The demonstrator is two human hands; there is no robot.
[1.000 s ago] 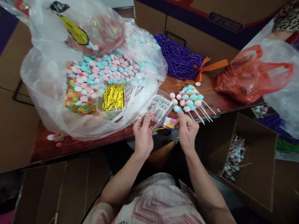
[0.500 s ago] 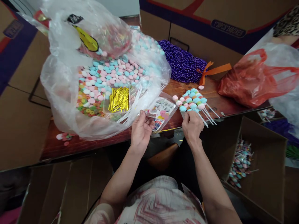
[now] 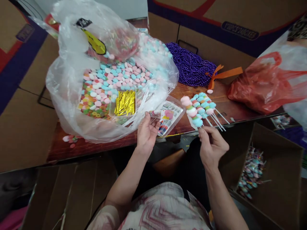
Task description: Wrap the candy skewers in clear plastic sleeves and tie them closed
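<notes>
Candy skewer (image 3: 192, 111) now lifted off the pile, pinched in right hand (image 3: 212, 145); left hand (image 3: 147, 132) still grips packet (image 3: 165, 116).

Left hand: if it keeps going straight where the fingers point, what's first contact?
Probably the clear printed packet that the left hand already pinches at its near edge. The fingers point up and away over the table; beyond the packet lies the big plastic bag of candies. Depth is unclear.

Head-worn view, steeply down, close over table (image 3: 230, 105)
</notes>
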